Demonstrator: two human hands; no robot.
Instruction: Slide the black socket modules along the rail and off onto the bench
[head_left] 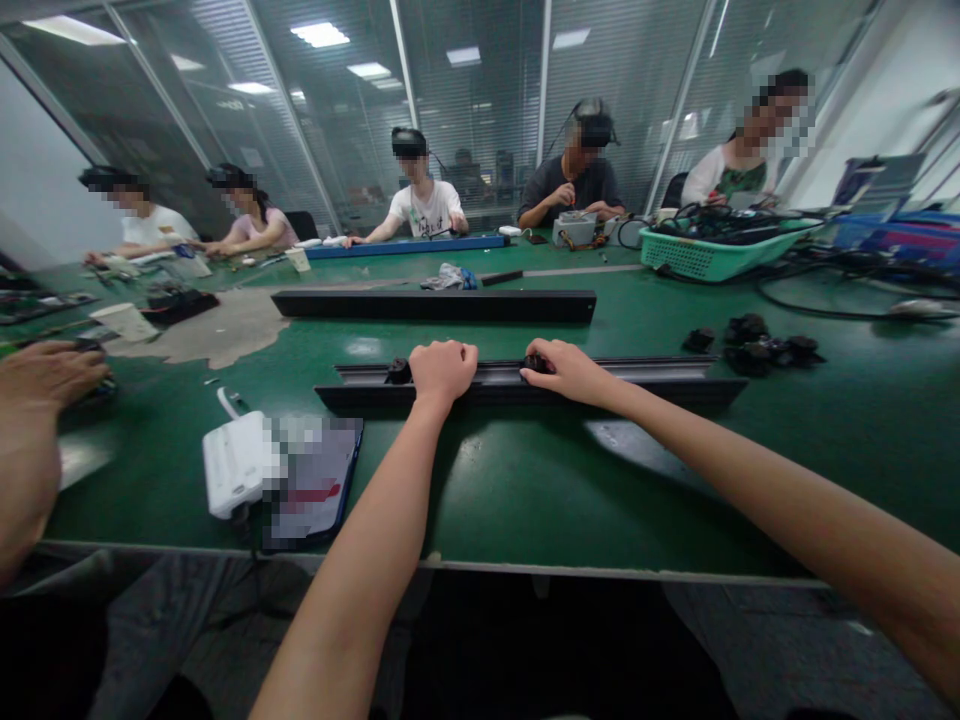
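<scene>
A long black channel-shaped rail (630, 390) lies across the green table in front of me, its open trough facing up. My left hand (444, 370) is closed at the rail's middle-left, knuckles up. What its fingers hold is mostly hidden. My right hand (564, 370) pinches a small black block-like part (534, 364) at the trough, right of my left hand. Another small black part (399, 371) sits in the trough just left of my left hand. Several similar black parts (750, 345) lie loose on the table at the right.
Behind the rail lies a second long black bar (435, 306). At front left are a white power bank (238, 465) and a phone (319, 490). A neighbour's hand (52, 375) is at far left. A green basket (720, 255) of cables stands back right; several people sit opposite.
</scene>
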